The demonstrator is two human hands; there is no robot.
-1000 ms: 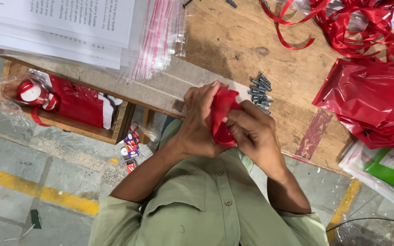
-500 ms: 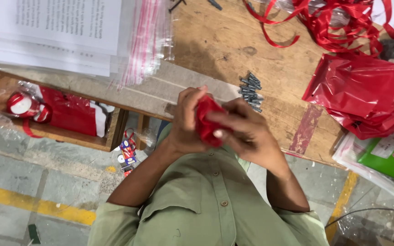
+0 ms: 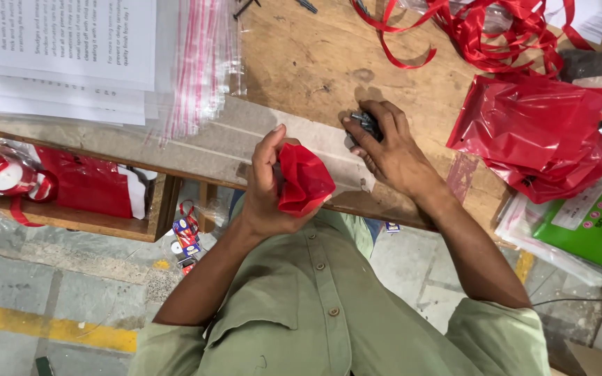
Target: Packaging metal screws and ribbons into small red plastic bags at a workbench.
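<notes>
Left hand (image 3: pixel 267 186) is gripping a crumpled red pouch (image 3: pixel 302 178); beside it, right hand (image 3: pixel 389 150) is closing over dark screws (image 3: pixel 366 124) on the table (image 3: pixel 301 63).

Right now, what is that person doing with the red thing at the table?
A person in a green shirt stands at a wooden worktable. The left hand holds a crumpled red plastic pouch just off the table's edge. The right hand rests on the tabletop over a small pile of dark metal screws. More red plastic bags and tangled red ribbon lie to the right, with clear zip bags at the left.
</notes>
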